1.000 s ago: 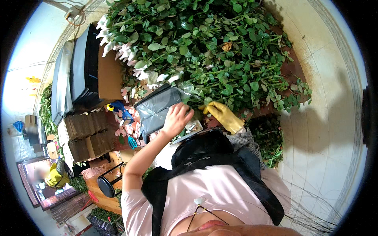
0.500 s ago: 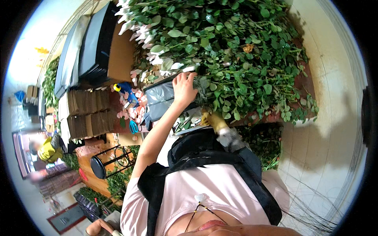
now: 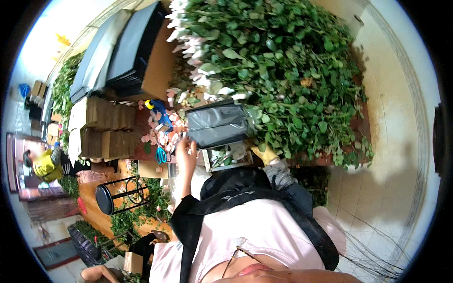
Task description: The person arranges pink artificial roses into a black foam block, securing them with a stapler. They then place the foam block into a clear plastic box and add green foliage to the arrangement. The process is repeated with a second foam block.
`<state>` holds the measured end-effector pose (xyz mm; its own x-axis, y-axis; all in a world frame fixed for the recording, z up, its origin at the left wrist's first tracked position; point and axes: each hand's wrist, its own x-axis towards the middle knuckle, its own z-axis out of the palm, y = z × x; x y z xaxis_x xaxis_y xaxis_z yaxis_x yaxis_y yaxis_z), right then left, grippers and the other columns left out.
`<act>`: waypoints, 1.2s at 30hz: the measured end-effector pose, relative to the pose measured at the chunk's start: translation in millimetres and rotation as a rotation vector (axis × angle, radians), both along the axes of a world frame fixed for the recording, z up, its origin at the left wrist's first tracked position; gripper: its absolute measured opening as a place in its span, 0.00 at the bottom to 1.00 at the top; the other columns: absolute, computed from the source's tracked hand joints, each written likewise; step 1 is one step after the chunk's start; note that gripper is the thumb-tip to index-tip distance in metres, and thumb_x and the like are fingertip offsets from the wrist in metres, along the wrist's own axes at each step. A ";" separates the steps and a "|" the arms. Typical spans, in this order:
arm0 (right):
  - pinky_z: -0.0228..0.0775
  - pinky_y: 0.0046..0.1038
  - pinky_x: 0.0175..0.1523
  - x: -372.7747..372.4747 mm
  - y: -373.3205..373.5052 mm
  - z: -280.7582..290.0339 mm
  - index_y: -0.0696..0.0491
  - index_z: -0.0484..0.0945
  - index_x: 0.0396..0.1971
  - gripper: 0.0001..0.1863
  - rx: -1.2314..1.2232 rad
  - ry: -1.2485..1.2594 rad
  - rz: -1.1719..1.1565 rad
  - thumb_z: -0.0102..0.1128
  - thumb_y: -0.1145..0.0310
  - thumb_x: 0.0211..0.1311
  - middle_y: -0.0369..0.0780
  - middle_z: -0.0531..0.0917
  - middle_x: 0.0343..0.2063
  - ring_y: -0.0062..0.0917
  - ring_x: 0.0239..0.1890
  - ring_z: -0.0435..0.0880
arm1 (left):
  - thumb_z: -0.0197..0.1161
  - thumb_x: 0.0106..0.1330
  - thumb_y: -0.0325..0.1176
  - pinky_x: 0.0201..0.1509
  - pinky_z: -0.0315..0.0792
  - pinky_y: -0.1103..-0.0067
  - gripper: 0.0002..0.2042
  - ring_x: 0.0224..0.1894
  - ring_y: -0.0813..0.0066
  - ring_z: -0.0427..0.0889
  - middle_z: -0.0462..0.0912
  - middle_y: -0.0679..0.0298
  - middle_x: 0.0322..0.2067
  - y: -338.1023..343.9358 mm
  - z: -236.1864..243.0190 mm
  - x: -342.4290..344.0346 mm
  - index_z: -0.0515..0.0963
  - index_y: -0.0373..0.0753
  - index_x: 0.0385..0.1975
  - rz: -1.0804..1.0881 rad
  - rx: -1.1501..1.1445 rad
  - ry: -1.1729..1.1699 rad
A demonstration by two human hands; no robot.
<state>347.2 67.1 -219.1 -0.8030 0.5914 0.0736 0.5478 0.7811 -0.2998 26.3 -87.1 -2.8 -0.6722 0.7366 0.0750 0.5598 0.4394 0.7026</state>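
My left hand (image 3: 188,155) is at the lower-left corner of a black, plastic-wrapped package (image 3: 217,123), its fingers apart and slightly bent. Below the package is a shallow tray (image 3: 207,160) with green clippings. My right hand (image 3: 262,153), in a yellow glove, reaches to the package's lower-right side, with its fingertips hidden. A dense pile of leafy stems (image 3: 278,70) with white-wrapped flower heads (image 3: 186,47) lies beyond. Pink petals (image 3: 165,137), blue scissors (image 3: 161,153) and a blue-and-yellow object (image 3: 159,113) are left of the package.
Stacked black sheets (image 3: 127,47) and cardboard bundles (image 3: 104,132) stand at left. A stool (image 3: 106,198) is on the floor. A person in yellow (image 3: 47,167) works at far left; another person's arm (image 3: 96,272) shows at lower left. A tiled wall (image 3: 387,141) borders the right.
My left hand moved up over the package, then down and left to its lower corner. My gloved hand has sunk partly behind the package's side. The whole view has also shifted.
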 end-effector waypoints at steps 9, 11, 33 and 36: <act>0.73 0.33 0.62 34.0 16.5 77.4 0.52 0.72 0.65 0.21 -0.162 0.068 -0.438 0.49 0.68 0.76 0.40 0.81 0.57 0.30 0.57 0.81 | 0.61 0.68 0.45 0.45 0.78 0.57 0.20 0.40 0.44 0.86 0.85 0.43 0.36 30.7 3.9 21.0 0.76 0.34 0.49 0.101 0.060 -0.031; 0.73 0.33 0.62 51.4 18.4 78.5 0.52 0.72 0.65 0.21 -0.136 0.051 -0.520 0.50 0.67 0.76 0.40 0.81 0.57 0.30 0.57 0.81 | 0.61 0.68 0.45 0.43 0.78 0.56 0.20 0.38 0.43 0.85 0.85 0.43 0.33 42.2 63.8 38.2 0.74 0.32 0.48 -0.038 0.104 -0.084; 0.74 0.32 0.61 166.2 -16.7 157.6 0.53 0.71 0.65 0.22 -0.193 -0.078 -1.245 0.52 0.64 0.75 0.41 0.80 0.58 0.29 0.56 0.81 | 0.60 0.70 0.28 0.75 0.54 0.64 0.50 0.73 0.58 0.59 0.54 0.49 0.73 61.7 179.7 91.5 0.21 0.46 0.76 -0.991 0.698 -0.994; 0.74 0.32 0.61 185.4 -41.8 162.4 0.53 0.71 0.65 0.22 -0.237 -0.088 -1.344 0.52 0.64 0.75 0.41 0.80 0.58 0.29 0.56 0.81 | 0.61 0.69 0.26 0.73 0.59 0.64 0.51 0.72 0.59 0.60 0.53 0.49 0.72 55.7 183.9 102.4 0.22 0.48 0.76 -0.998 0.678 -1.113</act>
